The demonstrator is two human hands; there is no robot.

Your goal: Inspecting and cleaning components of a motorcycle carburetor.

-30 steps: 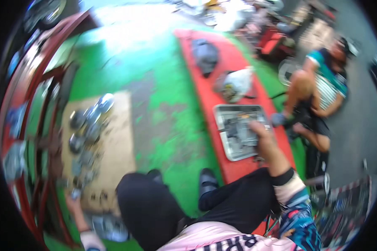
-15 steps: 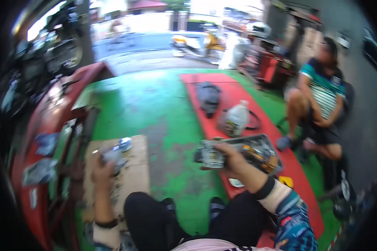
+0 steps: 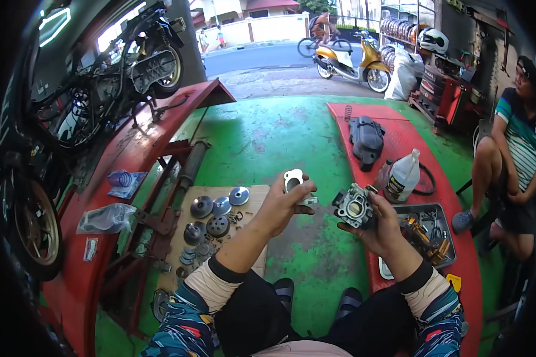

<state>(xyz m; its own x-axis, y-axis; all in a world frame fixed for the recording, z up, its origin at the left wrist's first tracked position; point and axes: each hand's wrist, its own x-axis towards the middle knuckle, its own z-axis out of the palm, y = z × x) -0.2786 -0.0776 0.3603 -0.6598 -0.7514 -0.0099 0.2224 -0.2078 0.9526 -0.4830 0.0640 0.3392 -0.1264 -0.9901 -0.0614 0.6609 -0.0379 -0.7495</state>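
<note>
My left hand (image 3: 278, 208) is closed on a flat silver metal flange (image 3: 293, 174) with a large round hole, held up between thumb and fingers. A short gap to its right, my right hand (image 3: 384, 229) grips a throttle body (image 3: 351, 208), its round bore and bolt holes turned toward me. Flange and throttle body are apart, both in the air in front of my knees. Below and left of my left hand, cardboard (image 3: 253, 253) on the floor carries metal discs (image 3: 201, 206), gears and small hardware.
Along the left runs a red lift bench (image 3: 95, 297) bearing a stripped motorcycle (image 3: 143, 71) and plastic packets. On the red platform (image 3: 393, 131) at right are a black housing (image 3: 366, 141), a white bottle (image 3: 402, 175) and a metal tray (image 3: 449, 223) of parts. A seated person (image 3: 521, 137) is beyond it.
The view has swung left. My left hand has risen from above the cardboard toward my right hand, bringing the flange with it. My right hand keeps its hold on the throttle body.
</note>
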